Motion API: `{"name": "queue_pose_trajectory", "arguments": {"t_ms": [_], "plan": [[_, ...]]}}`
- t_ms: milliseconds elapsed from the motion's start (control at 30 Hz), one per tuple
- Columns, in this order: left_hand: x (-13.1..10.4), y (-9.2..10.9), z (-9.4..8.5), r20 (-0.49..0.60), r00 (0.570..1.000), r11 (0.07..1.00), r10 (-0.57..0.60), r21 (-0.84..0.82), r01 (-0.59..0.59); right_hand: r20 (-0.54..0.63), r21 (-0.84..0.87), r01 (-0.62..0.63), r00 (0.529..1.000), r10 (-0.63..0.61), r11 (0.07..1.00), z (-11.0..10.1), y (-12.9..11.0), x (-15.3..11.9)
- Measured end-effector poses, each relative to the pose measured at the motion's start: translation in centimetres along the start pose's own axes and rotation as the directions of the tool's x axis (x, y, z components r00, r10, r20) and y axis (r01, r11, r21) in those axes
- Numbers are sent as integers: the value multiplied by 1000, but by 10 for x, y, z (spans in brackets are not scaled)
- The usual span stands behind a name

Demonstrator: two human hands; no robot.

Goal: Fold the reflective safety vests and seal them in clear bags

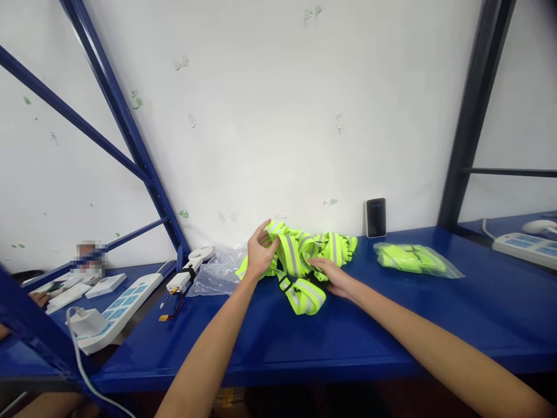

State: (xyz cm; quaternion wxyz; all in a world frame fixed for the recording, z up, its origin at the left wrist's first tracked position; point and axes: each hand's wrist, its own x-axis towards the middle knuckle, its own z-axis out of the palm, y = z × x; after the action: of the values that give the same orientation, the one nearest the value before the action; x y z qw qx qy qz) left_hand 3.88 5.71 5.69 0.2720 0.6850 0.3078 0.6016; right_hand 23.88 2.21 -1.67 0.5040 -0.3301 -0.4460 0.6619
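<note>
At the far left of the blue counter (391,331), a white power strip (117,310) is seen with a plug and cord in it, and beside it flat white boxes and a small white fan (191,268) bound with a black strap, red and black leads trailing from it. A crumpled clear bag (217,270) is lying next, against the wall.

Just right of that bag, a heap of neon-yellow straps (304,261) with grey reflective bands is spread on the counter near the wall. The left hand (261,252) is raised over the heap's left end; its fingers are curled partly shut and a band is pinched between thumb and fingertips. The right hand (333,277) is laid flat on the lower middle of the heap, fingers nearly straight, nothing gripped so far as can be told, the webbing only pressed down.

The straps are judged light, soft and limp, with no stiffness, so loops can be expected to sag and tangle when lifted. A black buckle is seen near the front loop; hold is best taken on a flat run of band close to it, not on a loose loop.

Farther right, a small dark device (375,217) is propped against the wall, a bagged set of straps (413,259) is lying flat, and a second power strip (524,247) is seen at the edge.
</note>
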Motion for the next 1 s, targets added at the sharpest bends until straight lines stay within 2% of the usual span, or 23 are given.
{"name": "queue_pose_trajectory", "arguments": {"t_ms": [67,133,200,233,300,367,467,500,567,667,767,900,1000], "plan": [[-12,-14,2,95,995,969,-36,245,11,-53,63,46,998,-43,997,-4,-1,4],[-19,-20,4,169,979,873,-116,487,20,-120,70,78,990,-70,994,-9,-1,9],[-24,-16,8,143,981,774,-130,633,10,-209,55,96,974,-83,994,-13,-1,14],[-27,-11,11,105,991,745,-88,667,-5,-246,52,109,965,-94,993,-14,-3,15],[-35,1,21,18,998,716,64,696,-58,-276,73,156,952,-131,985,-14,-7,15],[-47,13,33,36,985,703,166,697,-144,-236,97,208,955,-181,973,-10,-12,12],[-65,18,50,211,967,686,140,684,-248,-152,86,261,957,-246,962,-4,-17,6],[-70,14,53,233,966,678,107,694,-243,-127,77,279,955,-268,957,-3,-17,4],[-75,1,56,201,979,666,45,724,-179,-79,64,307,950,-302,949,-1,-17,1],[-75,-22,50,176,984,672,-26,731,-113,-57,62,303,952,-299,951,1,-16,-1],[-72,-32,41,209,976,726,-63,681,-99,-100,70,292,953,-285,954,0,-17,-1],[-67,-20,30,193,981,765,25,628,-143,-152,-9,281,948,-279,960,-7,-20,3],[-57,-8,19,111,980,712,166,674,-197,-264,-116,211,936,-234,971,-12,-19,5]]}}
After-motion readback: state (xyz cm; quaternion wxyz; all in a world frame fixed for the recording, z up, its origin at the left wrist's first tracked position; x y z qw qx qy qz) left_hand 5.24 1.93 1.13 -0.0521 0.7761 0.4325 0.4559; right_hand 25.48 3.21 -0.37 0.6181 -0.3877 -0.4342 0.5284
